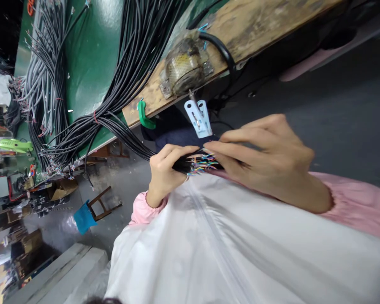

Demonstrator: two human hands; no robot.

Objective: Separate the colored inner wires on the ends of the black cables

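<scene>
Wrapped round the end of a bundle of black cables (pixel 131 141) is my left hand (pixel 166 171). Thin colored wires (pixel 201 163) fan out of the cable ends just right of its fingers. My right hand (pixel 266 160) is at those wires, thumb and index finger drawn together at the wire tips; what they pinch is too small to make out. A light blue clip (pixel 198 119) hangs just above both hands, beside a motor-like device (pixel 185 67) on the wooden board. A red tie (pixel 96 117) holds the bundle farther back.
The green table (pixel 88 55) carries more black cables and gray cables (pixel 44 80). Along its edge runs a wooden board (pixel 253 25) with a green hook-shaped piece (pixel 145 116). A blue stool (pixel 85 216) stands on the floor at lower left, near gray boxes (pixel 60 270).
</scene>
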